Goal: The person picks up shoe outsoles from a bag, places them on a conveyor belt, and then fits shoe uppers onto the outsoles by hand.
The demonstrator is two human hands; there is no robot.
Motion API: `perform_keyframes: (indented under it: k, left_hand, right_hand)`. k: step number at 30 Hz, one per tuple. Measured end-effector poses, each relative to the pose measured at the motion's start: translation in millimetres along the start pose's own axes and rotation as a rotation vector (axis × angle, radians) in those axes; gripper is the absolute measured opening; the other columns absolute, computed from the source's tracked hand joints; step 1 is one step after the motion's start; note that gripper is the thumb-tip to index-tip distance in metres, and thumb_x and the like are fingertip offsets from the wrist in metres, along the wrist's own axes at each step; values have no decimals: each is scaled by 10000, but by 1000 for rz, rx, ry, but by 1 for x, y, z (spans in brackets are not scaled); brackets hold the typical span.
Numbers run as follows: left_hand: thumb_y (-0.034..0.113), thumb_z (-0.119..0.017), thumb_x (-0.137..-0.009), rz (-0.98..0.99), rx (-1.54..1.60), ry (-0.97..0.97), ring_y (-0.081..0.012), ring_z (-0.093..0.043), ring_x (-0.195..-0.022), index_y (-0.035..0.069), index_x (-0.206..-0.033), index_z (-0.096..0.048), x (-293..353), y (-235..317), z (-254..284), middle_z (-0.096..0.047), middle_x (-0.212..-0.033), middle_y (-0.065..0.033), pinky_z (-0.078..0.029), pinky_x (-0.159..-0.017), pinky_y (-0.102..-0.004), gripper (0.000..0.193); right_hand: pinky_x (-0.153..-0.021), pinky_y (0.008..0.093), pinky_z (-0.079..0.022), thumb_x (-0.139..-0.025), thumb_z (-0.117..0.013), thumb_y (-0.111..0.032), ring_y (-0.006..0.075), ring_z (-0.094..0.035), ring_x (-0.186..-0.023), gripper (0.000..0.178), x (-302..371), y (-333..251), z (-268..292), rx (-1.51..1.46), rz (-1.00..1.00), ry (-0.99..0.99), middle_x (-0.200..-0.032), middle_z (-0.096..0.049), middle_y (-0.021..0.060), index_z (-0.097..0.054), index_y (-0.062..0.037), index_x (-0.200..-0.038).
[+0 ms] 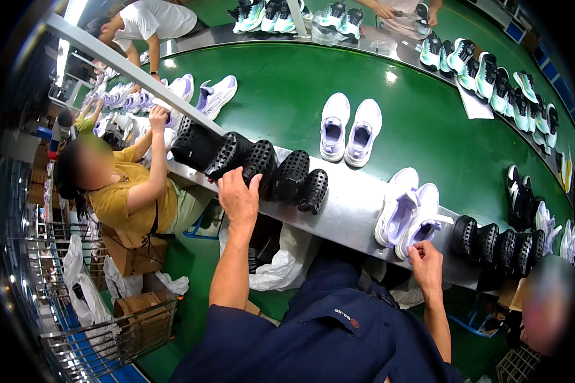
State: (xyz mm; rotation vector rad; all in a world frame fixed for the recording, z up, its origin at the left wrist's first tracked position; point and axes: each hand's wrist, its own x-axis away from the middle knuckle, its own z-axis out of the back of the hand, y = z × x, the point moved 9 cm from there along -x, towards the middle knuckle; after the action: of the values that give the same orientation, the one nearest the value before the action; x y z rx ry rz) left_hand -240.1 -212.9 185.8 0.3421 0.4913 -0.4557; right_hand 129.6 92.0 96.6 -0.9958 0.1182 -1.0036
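Note:
A row of black perforated plastic shoe forms (pixel 292 175) stands on the metal ledge in front of me, left of centre. My left hand (pixel 238 198) reaches over the ledge to one of these forms (pixel 260 159), thumb and fingers apart at its near end. To the right, a pair of white-and-lavender sneakers sits on the ledge, heels toward me. The fingers of my right hand (pixel 426 265) are pinched at the heel of the nearer sneaker (pixel 421 220); part of the grip is hidden. A pale strip (pixel 435 218) sticks out by that shoe's opening.
Another white-and-lavender pair (pixel 351 129) rests on the green belt (pixel 275 96). More black forms (pixel 489 244) line the ledge at right. Mint-and-black sneakers (pixel 485 76) line the far ledge. A person in a mustard shirt (pixel 131 185) sits at left, near a wire cart (pixel 108 325). Another person is at right.

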Motion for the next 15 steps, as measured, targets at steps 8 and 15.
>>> perform_keyframes:
  k: [8,15]
  left_hand:
    - [244,-821,-734,-332,435,34,-324,-571,-992,11,-1067,-646,11,152,63,-631,-1047,-124,-432,-866,-449,442]
    - [261,-799,-785,-111,1128,-727,-317,-574,-1062,-5,-1178,-610,80,239,-23,-587,-1156,-166,-502,-838,-380,511]
  right_hand:
    - [-856,348,-547,-984,-634,-265,203,-641,-1010,516,3,-89,-69,-857,-38,-315,-1211,-631,136,-456,35,-1365]
    - [-706,281,-511,-945,-665,-252,109,-623,-840,314,21,-31,-61,-990,-401,-389,-976,-653,15,-599,-51,-1177]
